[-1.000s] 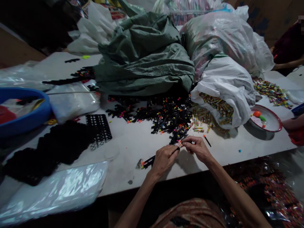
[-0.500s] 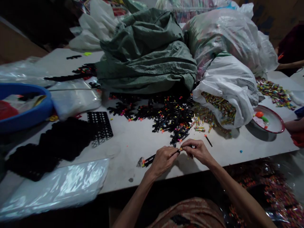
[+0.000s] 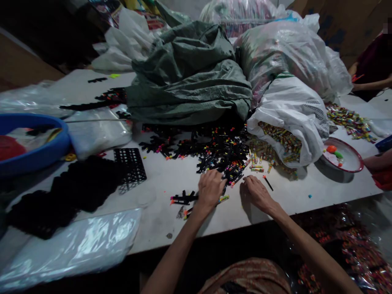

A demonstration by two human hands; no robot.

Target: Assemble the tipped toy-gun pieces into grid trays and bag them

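Note:
My left hand reaches palm down to the front edge of a pile of black plastic toy-gun-like pieces with orange, pink and yellow bits. Its thumb stands apart from the bent fingers, and nothing shows in its grip. Beside its wrist lie black pieces with orange tips. A small yellow-green patterned tube pokes out by the palm. My right hand hovers low over the table, right of the pile, fingers stretched forward and apparently holding nothing. A thin black stick with an orange end lies beyond it.
Patterned tubes spill from a white bag. A dark green sack stands behind the pile. At left are a blue basin, black grids and clear plastic sheets; at right, a red-rimmed bowl and another person's arm.
My hands have parted from the small piece they held together. The left has moved up-left to the pile; the right has drawn slightly right. Black orange-tipped pieces now lie left of my left hand.

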